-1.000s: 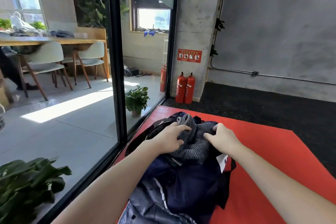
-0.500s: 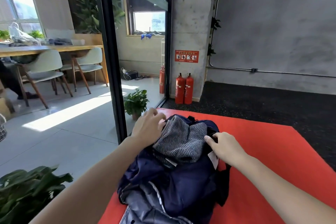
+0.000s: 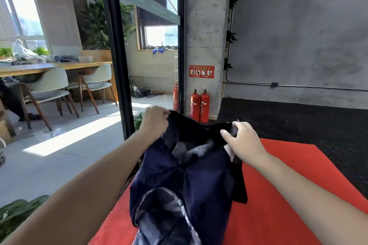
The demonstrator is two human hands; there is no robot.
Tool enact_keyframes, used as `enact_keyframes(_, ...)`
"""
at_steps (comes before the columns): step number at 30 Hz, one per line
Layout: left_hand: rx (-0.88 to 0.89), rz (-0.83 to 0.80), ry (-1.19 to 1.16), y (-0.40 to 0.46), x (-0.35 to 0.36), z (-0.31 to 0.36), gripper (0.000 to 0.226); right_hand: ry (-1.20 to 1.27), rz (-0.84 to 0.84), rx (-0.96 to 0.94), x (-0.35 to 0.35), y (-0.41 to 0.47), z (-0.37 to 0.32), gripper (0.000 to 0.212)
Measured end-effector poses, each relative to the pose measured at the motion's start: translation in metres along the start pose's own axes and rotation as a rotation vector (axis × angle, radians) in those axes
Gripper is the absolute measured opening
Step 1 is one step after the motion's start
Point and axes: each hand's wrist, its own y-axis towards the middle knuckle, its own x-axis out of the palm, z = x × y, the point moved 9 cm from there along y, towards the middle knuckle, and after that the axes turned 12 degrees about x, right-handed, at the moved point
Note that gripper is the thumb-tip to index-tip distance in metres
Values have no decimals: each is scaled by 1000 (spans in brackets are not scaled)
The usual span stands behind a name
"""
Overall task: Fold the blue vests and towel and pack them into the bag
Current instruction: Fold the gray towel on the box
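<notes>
- One dark blue bag (image 3: 191, 183), soft woven fabric, is lying lengthwise on the red mat (image 3: 278, 195), its near end running out of the bottom of the view and its mouth pointing away from the person.
- One red mat, flat and felt-like, is showing a wide bare stretch to the right of the bag; its left edge is running just beside the black door frame (image 3: 119, 65).
- One grey ribbed towel (image 3: 191, 150) is sitting down inside the bag's mouth, only a crumpled part showing.
- Blue vests: cannot tell them apart from the bag's cloth.
- Two hands are pulling the bag's rim up and apart: the left hand (image 3: 154, 122) is curling its fingers round the far left of the dark rim; the right hand (image 3: 242, 141) is pinching the right of the rim between thumb and fingers.
- Black rough floor (image 3: 298, 117) is lying beyond the mat.
- Three red fire extinguishers (image 3: 200, 106), cylindrical, are standing at the concrete pillar (image 3: 205, 26).
- Two pale chairs (image 3: 51, 89) are standing at one wooden bench (image 3: 49, 66) behind the glass.
</notes>
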Motion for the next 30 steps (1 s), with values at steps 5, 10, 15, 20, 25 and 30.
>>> enact_keyframes(5,57,70,15,9,-29,40,29,61,25,31,-42,11,-12,24)
enact_keyframes(10,96,64,-1,8,-22,69,28,67,50,47,-73,16,-5,32)
enact_keyframes(15,90,32,-42,9,-3,103,30,61,73,87,-106,24,14,41)
enact_keyframes(20,73,51,-153,5,14,165,30,46,116,131,-151,45,46,43)
enact_keyframes(25,80,-14,-264,-23,49,232,27,41,133,181,-186,70,97,39)
enact_keyframes(30,58,-153,-257,-76,113,270,27,-28,-115,275,-169,58,157,65)
